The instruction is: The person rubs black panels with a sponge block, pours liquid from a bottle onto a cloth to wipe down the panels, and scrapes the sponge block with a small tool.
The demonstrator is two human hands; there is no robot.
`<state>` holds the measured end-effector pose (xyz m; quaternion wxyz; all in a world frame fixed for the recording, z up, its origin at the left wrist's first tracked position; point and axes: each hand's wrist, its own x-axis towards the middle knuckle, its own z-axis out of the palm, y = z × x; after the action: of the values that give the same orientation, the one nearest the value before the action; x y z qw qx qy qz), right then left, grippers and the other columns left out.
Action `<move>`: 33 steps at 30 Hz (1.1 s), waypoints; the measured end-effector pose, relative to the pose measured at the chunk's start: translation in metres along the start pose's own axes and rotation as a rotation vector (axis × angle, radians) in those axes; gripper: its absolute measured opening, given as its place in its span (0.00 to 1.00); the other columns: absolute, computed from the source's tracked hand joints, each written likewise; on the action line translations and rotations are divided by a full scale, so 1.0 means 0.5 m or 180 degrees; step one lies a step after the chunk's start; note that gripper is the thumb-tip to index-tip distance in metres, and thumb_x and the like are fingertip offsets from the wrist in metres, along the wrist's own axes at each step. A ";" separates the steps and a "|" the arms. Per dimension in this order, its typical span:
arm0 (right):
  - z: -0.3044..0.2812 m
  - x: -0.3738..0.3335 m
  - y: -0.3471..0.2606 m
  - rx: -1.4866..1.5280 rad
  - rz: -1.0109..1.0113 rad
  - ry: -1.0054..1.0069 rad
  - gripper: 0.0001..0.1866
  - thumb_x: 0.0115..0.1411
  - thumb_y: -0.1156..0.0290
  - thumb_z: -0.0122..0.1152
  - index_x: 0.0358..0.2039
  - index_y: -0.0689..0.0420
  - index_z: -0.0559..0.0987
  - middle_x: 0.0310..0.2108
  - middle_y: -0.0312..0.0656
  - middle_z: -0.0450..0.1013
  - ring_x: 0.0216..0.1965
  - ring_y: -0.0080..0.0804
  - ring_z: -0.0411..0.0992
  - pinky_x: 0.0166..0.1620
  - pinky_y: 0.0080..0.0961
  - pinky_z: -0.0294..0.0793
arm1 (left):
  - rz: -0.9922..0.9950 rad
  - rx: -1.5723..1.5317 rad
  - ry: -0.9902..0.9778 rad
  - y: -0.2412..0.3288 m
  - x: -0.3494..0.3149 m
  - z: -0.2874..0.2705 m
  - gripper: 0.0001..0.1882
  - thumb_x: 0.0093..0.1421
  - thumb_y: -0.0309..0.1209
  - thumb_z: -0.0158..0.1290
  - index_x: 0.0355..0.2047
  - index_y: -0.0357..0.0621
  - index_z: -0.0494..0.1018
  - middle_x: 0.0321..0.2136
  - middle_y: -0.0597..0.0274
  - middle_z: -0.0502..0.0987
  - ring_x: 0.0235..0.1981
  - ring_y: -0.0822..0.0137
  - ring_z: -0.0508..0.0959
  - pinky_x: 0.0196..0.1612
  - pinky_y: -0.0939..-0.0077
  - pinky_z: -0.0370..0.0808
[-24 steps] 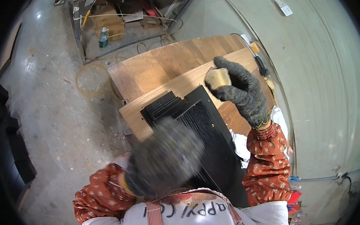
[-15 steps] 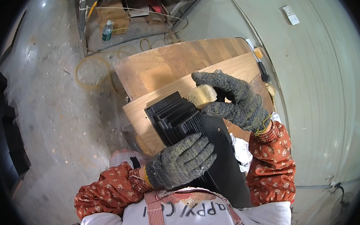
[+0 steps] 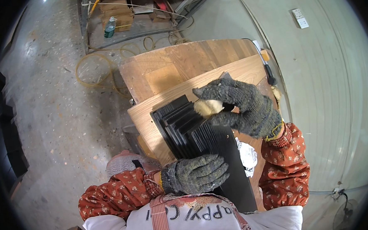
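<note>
R hand (image 3: 246, 106) grips pale-yellow block (image 3: 207, 108), rough-looking, next to blk panels (image 3: 183, 125): stacked, stepped edges, fine grain, on lt wood board (image 3: 143, 114). L hand (image 3: 195, 173) flat over panels, fingers straight, approx. tog.

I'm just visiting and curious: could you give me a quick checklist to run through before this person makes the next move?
1. Hands covered: ok. The left hand and right hand both wear grey knitted gloves.
2. Pale yellow, sponge-like block gripped: ok, between the right hand's thumb and fingers.
3. Block touching the black, grooved pieces: cannot tell; it overlaps their far end in this view.
4. Left hand pressing down on those pieces: cannot tell; it lies flat over their near part.
5. Black-handled tool with a thin shaft away from both hands: ok, near the table's right edge.
6. Crumpled white material well away from the pieces: not ok, it lies right beside them.
</note>
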<state>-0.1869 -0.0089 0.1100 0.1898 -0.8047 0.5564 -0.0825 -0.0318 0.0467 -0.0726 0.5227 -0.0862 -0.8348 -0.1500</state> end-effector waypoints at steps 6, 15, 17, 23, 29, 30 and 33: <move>0.010 -0.010 -0.007 0.0128 0.0272 -0.0284 0.26 0.48 0.72 0.70 0.50 0.57 0.76 0.45 0.44 0.75 0.46 0.38 0.73 0.50 0.34 0.72 | 0.0160 -0.0112 -0.0048 -0.012 0.002 -0.007 0.21 0.55 0.32 0.47 0.51 0.48 0.73 0.50 0.59 0.74 0.51 0.61 0.75 0.57 0.64 0.68; -0.003 -0.024 -0.012 0.0266 0.0464 -0.0259 0.25 0.48 0.74 0.70 0.48 0.57 0.76 0.49 0.43 0.74 0.51 0.41 0.72 0.53 0.34 0.71 | 0.0220 -0.0179 0.0187 -0.017 0.003 0.003 0.19 0.58 0.32 0.46 0.49 0.48 0.74 0.48 0.59 0.76 0.48 0.63 0.77 0.57 0.64 0.67; -0.001 -0.035 0.029 0.0512 0.0112 -0.0163 0.25 0.48 0.74 0.70 0.49 0.57 0.76 0.49 0.44 0.74 0.50 0.41 0.73 0.52 0.34 0.72 | 0.0229 -0.0189 0.0203 -0.014 0.005 0.000 0.19 0.58 0.32 0.46 0.49 0.48 0.74 0.48 0.59 0.76 0.48 0.63 0.77 0.57 0.64 0.67; -0.029 -0.036 0.035 0.0478 0.1486 -0.0115 0.23 0.51 0.74 0.68 0.48 0.57 0.76 0.48 0.44 0.74 0.47 0.40 0.73 0.50 0.33 0.73 | 0.0257 -0.0217 0.0165 -0.023 0.001 0.006 0.18 0.59 0.33 0.46 0.49 0.48 0.74 0.47 0.60 0.76 0.48 0.63 0.77 0.57 0.65 0.67; -0.030 -0.022 0.063 -0.0831 0.0228 -0.0666 0.25 0.48 0.75 0.68 0.49 0.55 0.77 0.47 0.44 0.75 0.48 0.43 0.72 0.52 0.34 0.72 | 0.0313 -0.0205 0.0049 -0.025 -0.006 0.003 0.18 0.59 0.32 0.45 0.50 0.48 0.73 0.49 0.60 0.75 0.50 0.63 0.76 0.57 0.65 0.67; -0.034 -0.022 0.043 -0.1106 0.0476 -0.0605 0.25 0.48 0.77 0.68 0.49 0.55 0.77 0.47 0.44 0.74 0.48 0.43 0.72 0.51 0.34 0.72 | 0.0319 -0.0198 0.0066 -0.026 -0.007 0.004 0.19 0.59 0.32 0.45 0.50 0.48 0.73 0.49 0.60 0.74 0.50 0.63 0.76 0.57 0.65 0.67; -0.028 -0.011 0.017 0.0003 0.0287 -0.0447 0.26 0.47 0.77 0.68 0.49 0.55 0.76 0.49 0.46 0.74 0.48 0.43 0.73 0.50 0.33 0.73 | 0.0338 -0.0212 0.0076 -0.028 -0.007 0.003 0.19 0.59 0.32 0.45 0.51 0.48 0.72 0.49 0.59 0.74 0.50 0.63 0.75 0.57 0.66 0.68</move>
<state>-0.2010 -0.0094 0.1199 0.2322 -0.7825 0.5774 -0.0175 -0.0360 0.0342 -0.0786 0.5367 -0.1458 -0.8173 -0.1507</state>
